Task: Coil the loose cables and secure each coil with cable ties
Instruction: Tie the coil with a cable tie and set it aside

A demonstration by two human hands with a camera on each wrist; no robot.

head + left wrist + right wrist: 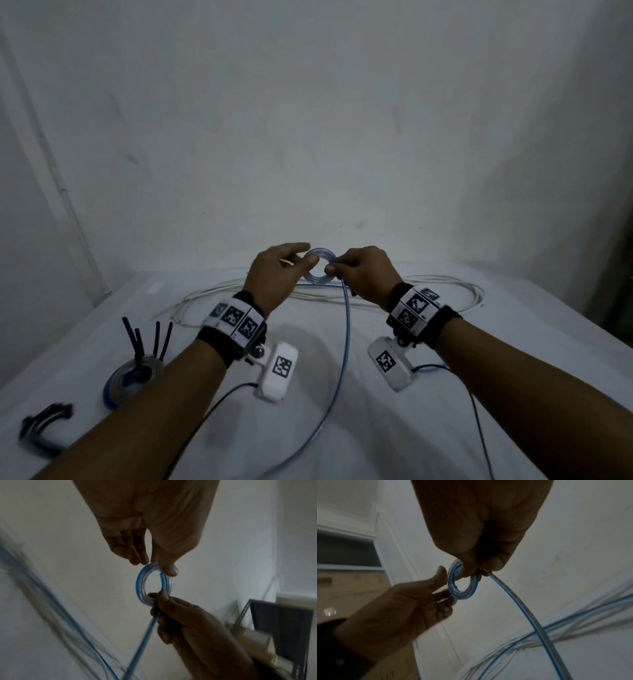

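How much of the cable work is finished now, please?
Done: one tied coil lies on the table. In hand: left hand and right hand pinch a small coil of clear blue-striped cable; its long tail hangs loose. Left: the white cable, uncoiled.

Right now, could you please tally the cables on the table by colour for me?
Blue-striped clear cable, being coiled: 1
Blue-striped clear coil, already tied: 1
White cable bunch, loose: 1
Dark blurred item, kind unclear: 1
Total: 4, of which 3 are certain cables.
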